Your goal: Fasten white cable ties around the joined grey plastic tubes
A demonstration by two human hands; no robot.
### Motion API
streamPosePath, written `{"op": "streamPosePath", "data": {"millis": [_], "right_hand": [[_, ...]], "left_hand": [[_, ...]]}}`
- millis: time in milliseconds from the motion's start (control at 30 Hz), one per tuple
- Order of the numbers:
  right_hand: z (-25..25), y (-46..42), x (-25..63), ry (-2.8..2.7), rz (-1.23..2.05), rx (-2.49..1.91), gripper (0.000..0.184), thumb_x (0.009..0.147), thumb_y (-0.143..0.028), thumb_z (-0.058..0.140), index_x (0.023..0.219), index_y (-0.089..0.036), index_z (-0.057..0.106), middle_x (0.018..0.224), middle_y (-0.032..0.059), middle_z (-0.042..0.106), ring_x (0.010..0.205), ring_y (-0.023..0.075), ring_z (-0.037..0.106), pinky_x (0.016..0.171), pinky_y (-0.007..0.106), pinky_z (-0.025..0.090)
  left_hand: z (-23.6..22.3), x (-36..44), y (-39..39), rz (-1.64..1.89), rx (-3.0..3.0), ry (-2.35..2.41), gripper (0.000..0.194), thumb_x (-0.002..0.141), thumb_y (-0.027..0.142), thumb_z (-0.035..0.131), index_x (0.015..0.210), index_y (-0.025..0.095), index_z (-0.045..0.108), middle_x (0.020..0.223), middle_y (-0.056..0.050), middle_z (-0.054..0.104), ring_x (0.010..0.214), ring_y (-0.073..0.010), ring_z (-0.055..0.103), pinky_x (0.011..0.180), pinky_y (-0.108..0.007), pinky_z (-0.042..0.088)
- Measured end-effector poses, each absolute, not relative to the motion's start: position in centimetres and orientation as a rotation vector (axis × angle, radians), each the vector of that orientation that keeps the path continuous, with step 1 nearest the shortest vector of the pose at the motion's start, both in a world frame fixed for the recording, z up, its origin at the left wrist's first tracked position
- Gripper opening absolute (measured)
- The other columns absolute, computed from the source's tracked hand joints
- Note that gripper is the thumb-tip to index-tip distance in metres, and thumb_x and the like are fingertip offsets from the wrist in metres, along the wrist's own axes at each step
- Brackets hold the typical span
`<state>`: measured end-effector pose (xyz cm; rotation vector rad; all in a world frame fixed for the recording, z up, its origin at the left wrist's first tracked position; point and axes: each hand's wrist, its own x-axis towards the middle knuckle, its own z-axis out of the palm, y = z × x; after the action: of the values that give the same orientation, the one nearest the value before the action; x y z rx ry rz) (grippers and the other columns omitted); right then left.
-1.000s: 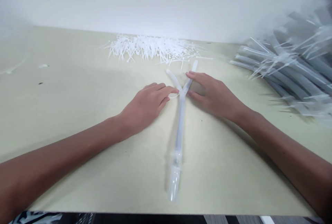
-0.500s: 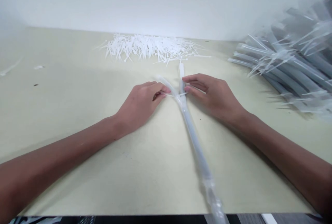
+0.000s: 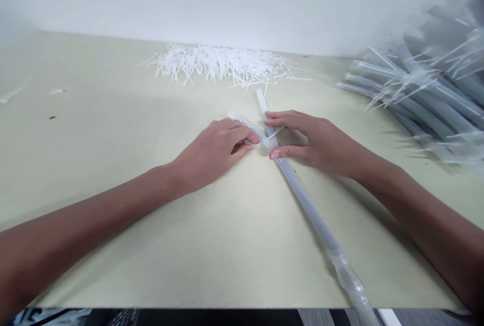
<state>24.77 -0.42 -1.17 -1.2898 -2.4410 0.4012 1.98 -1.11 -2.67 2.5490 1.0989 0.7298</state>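
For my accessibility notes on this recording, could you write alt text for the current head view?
Two bare hands, left and right, work at the fork of a translucent Y-shaped tube lying on a pale table. Behind it is a heap of white cable ties; at the right lies a pile of similar grey tubes.

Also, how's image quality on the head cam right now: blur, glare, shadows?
Head view: soft, diffuse light; tube bundle at right smeared, worst toward the frame edge; dark patch in the top right corner; bright highlights on the Y-shaped tube's near end; white tie pile bright, strands merging; soft shadow beside the right forearm.
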Motion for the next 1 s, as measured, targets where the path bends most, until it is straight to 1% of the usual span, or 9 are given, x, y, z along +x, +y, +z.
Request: {"op": "streamPosePath", "data": {"millis": [133,267,400,500,633,733,833,933,1000], "right_hand": [[-1.4,-0.7,24.2,-2.339,0.36,-1.317,0.055,0.07,-0.053,0.068,0.116,-0.026,0.057,0.127,0.0052,0.057,0.111,0.0267,0.057,0.095,0.045,0.045],[-1.8,-0.9,23.9,-2.267,0.241,-1.339,0.052,0.072,-0.052,0.066,0.112,-0.021,0.058,0.113,0.0091,0.06,0.101,0.026,0.059,0.088,0.042,0.048],[-2.1,-0.9,23.7,-2.19,0.227,-1.378,0.048,0.073,-0.05,0.065,0.11,-0.019,0.06,0.104,0.0103,0.059,0.09,0.0236,0.06,0.078,0.04,0.051],[-2.3,-1.0,23.6,-2.157,0.242,-1.343,0.047,0.073,-0.046,0.067,0.111,-0.019,0.059,0.097,0.0088,0.057,0.081,0.0204,0.059,0.074,0.038,0.052],[-2.4,-1.4,23.2,-2.118,0.322,-1.265,0.04,0.076,-0.034,0.067,0.113,-0.023,0.057,0.092,0.0046,0.058,0.073,0.0161,0.058,0.071,0.034,0.053],[-2.5,-1.6,22.9,-2.086,0.403,-1.219,0.039,0.078,-0.025,0.065,0.116,-0.026,0.055,0.093,0.0037,0.06,0.073,0.0157,0.059,0.072,0.034,0.054],[-2.5,-1.7,22.7,-2.053,0.449,-1.204,0.041,0.079,-0.021,0.064,0.118,-0.026,0.054,0.095,0.0038,0.063,0.076,0.0165,0.061,0.075,0.035,0.054],[-2.6,-1.7,22.7,-1.974,0.494,-1.21,0.033,0.082,-0.018,0.059,0.113,-0.027,0.059,0.097,0.0022,0.067,0.082,0.0168,0.063,0.079,0.035,0.054],[-2.6,-1.6,22.8,-1.902,0.561,-1.223,0.027,0.084,-0.018,0.055,0.109,-0.027,0.062,0.096,0.0008,0.069,0.081,0.0158,0.065,0.08,0.035,0.054]], "left_hand": [[-2.9,2.0,-1.1,0.726,2.584,1.066,0.018,0.09,0.022,0.046,0.097,0.022,0.063,0.095,0.001,0.065,0.091,-0.0136,0.056,0.081,-0.028,0.041],[-3.1,2.2,-1.1,0.743,2.6,1.073,0.021,0.09,0.021,0.045,0.1,0.02,0.063,0.096,-0.001,0.065,0.092,-0.0141,0.056,0.083,-0.029,0.042],[-3.0,2.2,-1.1,0.704,2.606,1.091,0.022,0.091,0.021,0.044,0.102,0.02,0.063,0.098,-0.001,0.064,0.093,-0.0143,0.055,0.083,-0.03,0.042],[-3.0,2.2,-1.0,0.687,2.603,1.094,0.023,0.091,0.02,0.043,0.102,0.021,0.063,0.099,0.0,0.064,0.093,-0.014,0.055,0.083,-0.03,0.042],[-2.9,2.1,-1.0,0.693,2.599,1.104,0.022,0.091,0.02,0.044,0.102,0.021,0.063,0.098,0.0,0.064,0.093,-0.0142,0.055,0.084,-0.03,0.042],[-2.9,2.2,-1.0,0.702,2.594,1.101,0.022,0.091,0.02,0.043,0.101,0.021,0.063,0.098,0.0,0.064,0.094,-0.014,0.055,0.084,-0.03,0.042],[-2.9,2.2,-1.0,0.701,2.591,1.103,0.022,0.092,0.021,0.043,0.101,0.021,0.063,0.097,0.0,0.064,0.093,-0.0142,0.056,0.084,-0.03,0.042],[-2.8,2.2,-1.0,0.686,2.59,1.116,0.022,0.092,0.024,0.043,0.1,0.021,0.063,0.096,0.0,0.064,0.093,-0.0148,0.056,0.084,-0.03,0.042],[-2.7,2.2,-1.0,0.677,2.586,1.128,0.022,0.092,0.026,0.043,0.1,0.021,0.063,0.096,0.0,0.064,0.092,-0.0149,0.056,0.083,-0.03,0.042]]}}
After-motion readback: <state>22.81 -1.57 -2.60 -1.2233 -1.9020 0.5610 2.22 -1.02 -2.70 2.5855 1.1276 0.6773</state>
